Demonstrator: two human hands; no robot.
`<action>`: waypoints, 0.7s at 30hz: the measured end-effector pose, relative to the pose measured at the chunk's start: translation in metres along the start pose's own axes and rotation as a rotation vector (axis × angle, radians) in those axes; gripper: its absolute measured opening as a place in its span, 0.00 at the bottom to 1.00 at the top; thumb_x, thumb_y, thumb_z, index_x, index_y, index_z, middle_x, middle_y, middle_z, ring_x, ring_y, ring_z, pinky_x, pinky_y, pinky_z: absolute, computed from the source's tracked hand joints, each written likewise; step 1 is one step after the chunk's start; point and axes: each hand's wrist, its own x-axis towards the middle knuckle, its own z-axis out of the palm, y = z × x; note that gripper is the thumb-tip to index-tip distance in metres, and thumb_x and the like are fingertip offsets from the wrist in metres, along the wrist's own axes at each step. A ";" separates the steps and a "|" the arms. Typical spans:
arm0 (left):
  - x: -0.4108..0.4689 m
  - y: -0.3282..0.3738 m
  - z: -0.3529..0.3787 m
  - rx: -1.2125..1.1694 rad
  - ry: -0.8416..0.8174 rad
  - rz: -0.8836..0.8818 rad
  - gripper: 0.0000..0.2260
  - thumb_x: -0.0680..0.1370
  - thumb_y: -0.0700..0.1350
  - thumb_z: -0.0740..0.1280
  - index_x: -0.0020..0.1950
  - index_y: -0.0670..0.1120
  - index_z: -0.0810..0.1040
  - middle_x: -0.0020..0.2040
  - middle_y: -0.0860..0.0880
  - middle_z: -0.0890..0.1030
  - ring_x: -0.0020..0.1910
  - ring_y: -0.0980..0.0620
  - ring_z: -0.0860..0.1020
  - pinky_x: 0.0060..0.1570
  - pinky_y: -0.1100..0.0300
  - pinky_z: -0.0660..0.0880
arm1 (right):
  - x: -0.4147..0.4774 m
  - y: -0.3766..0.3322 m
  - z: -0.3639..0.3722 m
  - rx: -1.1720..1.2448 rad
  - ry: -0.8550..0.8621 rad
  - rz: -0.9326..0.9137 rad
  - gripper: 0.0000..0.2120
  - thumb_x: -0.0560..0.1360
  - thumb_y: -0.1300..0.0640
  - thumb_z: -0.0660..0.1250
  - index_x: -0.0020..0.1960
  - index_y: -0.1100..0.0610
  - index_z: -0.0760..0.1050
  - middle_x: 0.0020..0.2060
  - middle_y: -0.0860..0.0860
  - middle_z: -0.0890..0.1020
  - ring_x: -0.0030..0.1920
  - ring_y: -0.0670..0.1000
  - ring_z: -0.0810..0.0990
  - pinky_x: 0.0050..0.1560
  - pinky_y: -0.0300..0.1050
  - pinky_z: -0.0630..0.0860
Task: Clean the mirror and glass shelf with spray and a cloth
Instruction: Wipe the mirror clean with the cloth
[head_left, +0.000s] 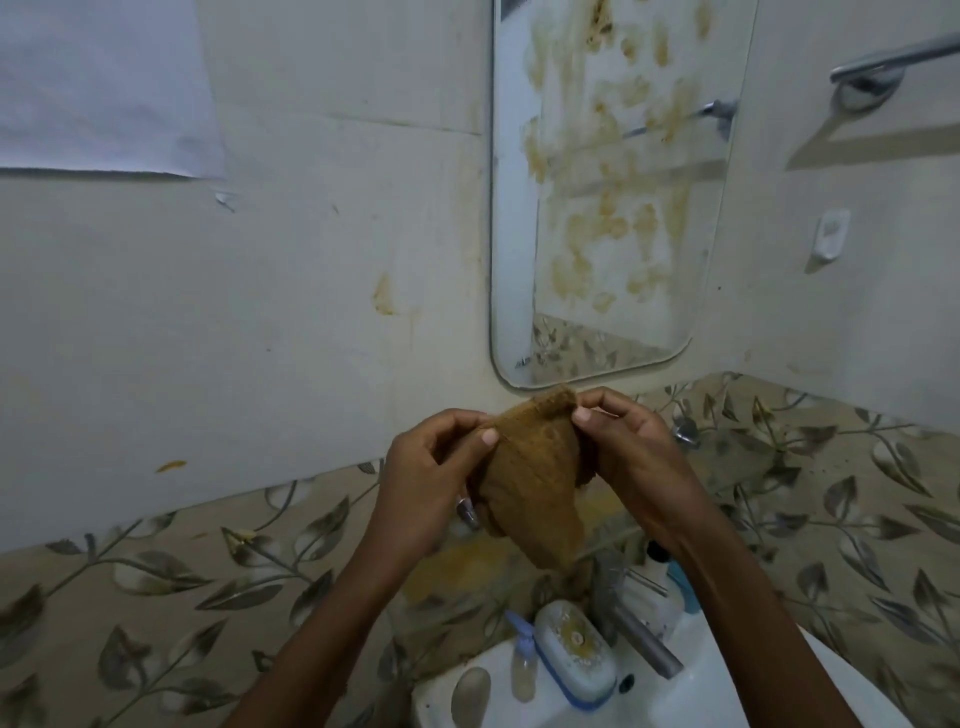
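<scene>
— What's sitting on the white sink (717, 691) rim?
— A soap dish (574, 649) with a blue base is lying beside a small pump bottle (522, 660), and a chrome tap (641, 639) is reaching out over the basin.
— And the walls?
— A towel bar (883, 62) is hanging at upper right, a white sheet (104, 83) is covering the upper left, and leaf-patterned tiles (156, 587) are running below.

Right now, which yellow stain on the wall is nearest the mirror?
The tall yellow stain just left of the mirror. The small orange streak lies lower and much further left.
</scene>
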 end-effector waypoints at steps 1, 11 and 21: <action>0.008 0.004 -0.001 0.029 -0.020 0.015 0.07 0.75 0.40 0.67 0.41 0.52 0.80 0.37 0.56 0.83 0.39 0.64 0.80 0.38 0.74 0.74 | 0.002 -0.001 -0.001 -0.035 0.016 -0.019 0.04 0.72 0.55 0.65 0.42 0.52 0.79 0.32 0.44 0.80 0.34 0.44 0.77 0.31 0.39 0.74; 0.081 0.045 0.002 0.129 -0.303 0.014 0.04 0.78 0.42 0.63 0.48 0.50 0.75 0.42 0.32 0.79 0.37 0.50 0.76 0.37 0.62 0.73 | 0.021 -0.011 -0.015 0.182 0.123 -0.096 0.04 0.62 0.56 0.73 0.36 0.51 0.80 0.34 0.45 0.83 0.37 0.44 0.81 0.34 0.37 0.78; 0.087 0.032 -0.004 0.219 -0.584 0.137 0.25 0.70 0.30 0.69 0.58 0.56 0.76 0.46 0.60 0.81 0.43 0.57 0.80 0.39 0.63 0.78 | 0.043 -0.034 -0.019 0.356 0.187 -0.075 0.03 0.70 0.55 0.68 0.38 0.54 0.78 0.34 0.50 0.83 0.35 0.47 0.82 0.34 0.42 0.80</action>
